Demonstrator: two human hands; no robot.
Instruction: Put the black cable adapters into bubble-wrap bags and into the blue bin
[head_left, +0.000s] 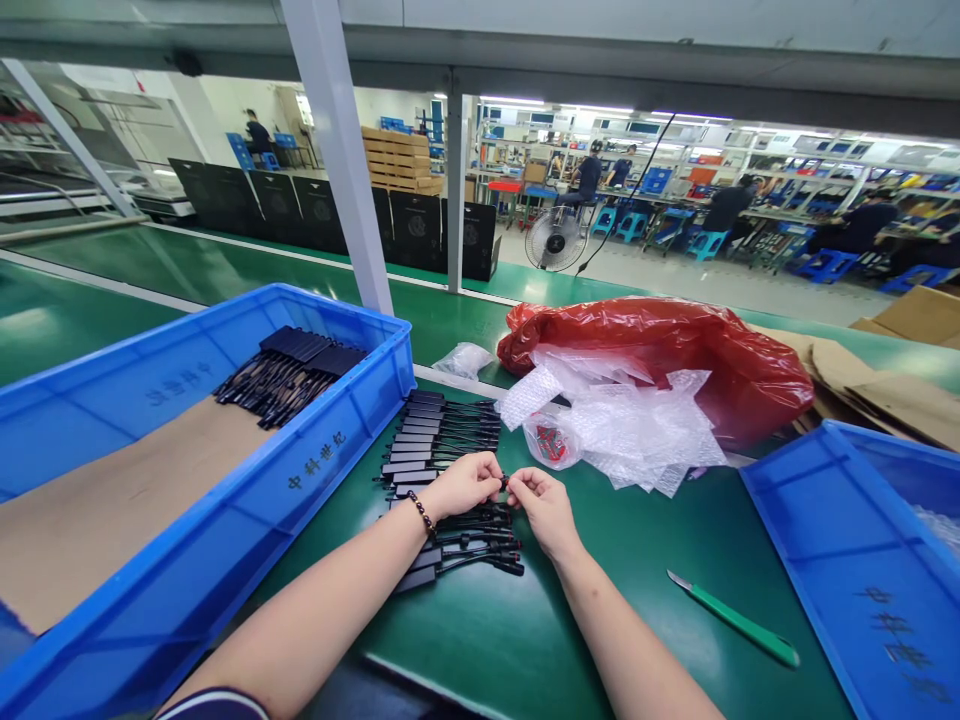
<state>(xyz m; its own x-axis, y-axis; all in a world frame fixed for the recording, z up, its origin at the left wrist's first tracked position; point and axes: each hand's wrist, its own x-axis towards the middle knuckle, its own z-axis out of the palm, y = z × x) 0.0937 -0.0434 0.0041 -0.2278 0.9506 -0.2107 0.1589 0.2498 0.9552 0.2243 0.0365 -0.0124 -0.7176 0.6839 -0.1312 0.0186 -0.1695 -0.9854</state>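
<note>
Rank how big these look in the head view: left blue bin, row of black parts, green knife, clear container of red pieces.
1. Left blue bin
2. Row of black parts
3. Green knife and clear container, unranked: the knife is longer, the container broader.

Left grip and right grip pinch a dark connector.

This is a factory assembly workshop: at the upper right of the frame, dark-clothed people sit on blue plastic stools along long benches under white strip lights, while matching black cabled parts lie rowed on a glossy green workbench at centre.
</note>
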